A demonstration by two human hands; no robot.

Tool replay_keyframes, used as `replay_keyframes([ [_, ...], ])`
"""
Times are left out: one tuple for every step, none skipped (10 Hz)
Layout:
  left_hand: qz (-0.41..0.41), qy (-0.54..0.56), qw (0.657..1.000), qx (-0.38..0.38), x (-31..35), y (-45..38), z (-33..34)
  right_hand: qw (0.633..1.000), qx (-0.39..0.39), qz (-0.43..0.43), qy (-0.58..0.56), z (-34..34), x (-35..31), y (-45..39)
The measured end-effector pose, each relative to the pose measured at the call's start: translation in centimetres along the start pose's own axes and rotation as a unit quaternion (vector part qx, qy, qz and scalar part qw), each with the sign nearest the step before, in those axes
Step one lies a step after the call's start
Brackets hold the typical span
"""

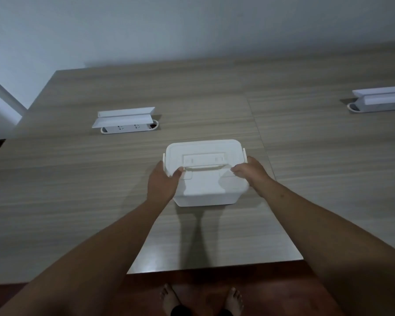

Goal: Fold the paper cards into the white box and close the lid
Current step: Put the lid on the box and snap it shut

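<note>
A white plastic box (205, 190) stands on the wooden table in front of me, its lid (203, 153) down on top with a flat handle lying across it. My left hand (162, 184) grips the box's left side, thumb resting on the lid. My right hand (252, 171) holds the right side, fingers curled onto the lid's edge by the side latch. No paper cards are visible; the inside of the box is hidden by the lid.
Two pop-up socket units with raised white covers sit in the table, one at the far left (126, 120) and one at the far right (379, 100). The table's near edge (214, 267) lies close to my bare feet. A wall runs behind.
</note>
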State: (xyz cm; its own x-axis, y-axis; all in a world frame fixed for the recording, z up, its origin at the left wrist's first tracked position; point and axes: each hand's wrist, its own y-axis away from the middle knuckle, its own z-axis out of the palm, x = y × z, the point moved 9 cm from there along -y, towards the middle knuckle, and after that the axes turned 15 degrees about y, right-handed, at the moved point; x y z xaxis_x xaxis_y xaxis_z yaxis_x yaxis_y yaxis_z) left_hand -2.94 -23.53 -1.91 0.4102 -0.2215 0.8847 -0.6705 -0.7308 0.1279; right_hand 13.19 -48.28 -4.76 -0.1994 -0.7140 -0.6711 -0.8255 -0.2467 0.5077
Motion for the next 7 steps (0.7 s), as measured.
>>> replay_keyframes([
  [-0.035, -0.034, 0.999, -0.013, -0.6, -1.1, 1.1, 1.0, 0.013, 0.008, 0.016, 0.3, -0.7, -0.2],
  [-0.081, -0.03, 0.996, 0.022, -0.6, -1.8, 1.6, 0.998, 0.042, 0.031, 0.048, 0.3, -0.8, -0.7],
  [-0.046, -0.124, 0.991, 0.032, 0.3, -2.3, 2.2, 0.994, 0.069, 0.037, 0.078, 0.3, -0.8, -1.0],
  [0.103, -0.258, 0.961, -0.011, 2.2, -2.8, 4.0, 0.992, 0.081, 0.023, 0.094, 0.5, -1.1, -1.2],
  [0.175, -0.298, 0.936, -0.063, 2.6, -3.0, 5.9, 0.992, 0.083, 0.022, 0.094, 0.5, -1.0, -1.5],
  [0.179, -0.29, 0.937, -0.082, 2.5, -3.6, 6.8, 0.993, 0.077, 0.014, 0.087, 0.7, -1.0, -1.7],
  [0.184, -0.286, 0.938, -0.07, 2.9, -3.6, 6.8, 0.993, 0.062, 0.024, 0.095, 0.5, -1.4, -2.1],
])
